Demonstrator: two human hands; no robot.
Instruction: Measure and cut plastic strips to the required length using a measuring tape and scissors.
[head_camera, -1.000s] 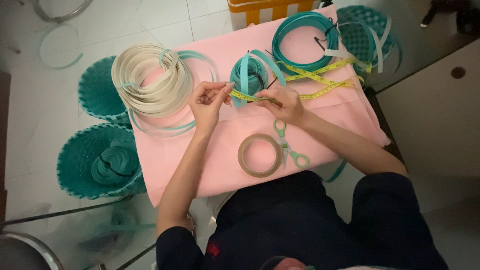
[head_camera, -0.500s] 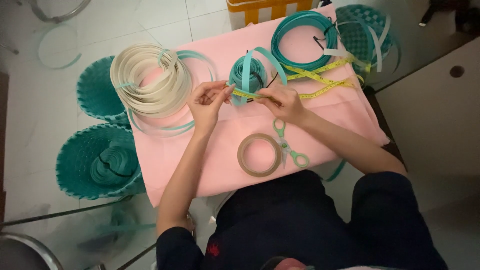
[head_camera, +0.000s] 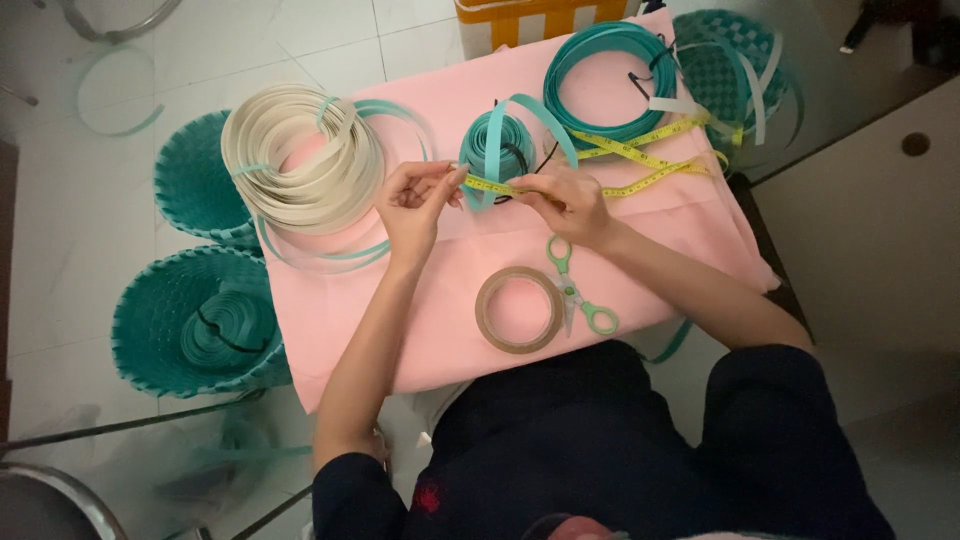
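Surface (head_camera: 400, 340), draped in pink cloth: cream strip coil (head_camera: 300, 160), two teal strip coils (head_camera: 497, 150) (head_camera: 610, 80), yellow tape measure (head_camera: 640, 150), green-handled scissors (head_camera: 575, 290), brown ring, probably adhesive tape (head_camera: 518, 310).

yellow-white striped box (head_camera: 540, 14), top edge

Hidden and cut-off parts at the pink tabletop

The yellow box (head_camera: 545, 15) at the tabletop's far edge is cut by the picture's top. The left hand (head_camera: 415, 200) and right hand (head_camera: 565, 200) cover part of the yellow tape measure (head_camera: 640, 150); whether fingertips pinch the teal strip (head_camera: 495, 145) too is unclear. The tabletop's near edge vanishes under dark sleeves.
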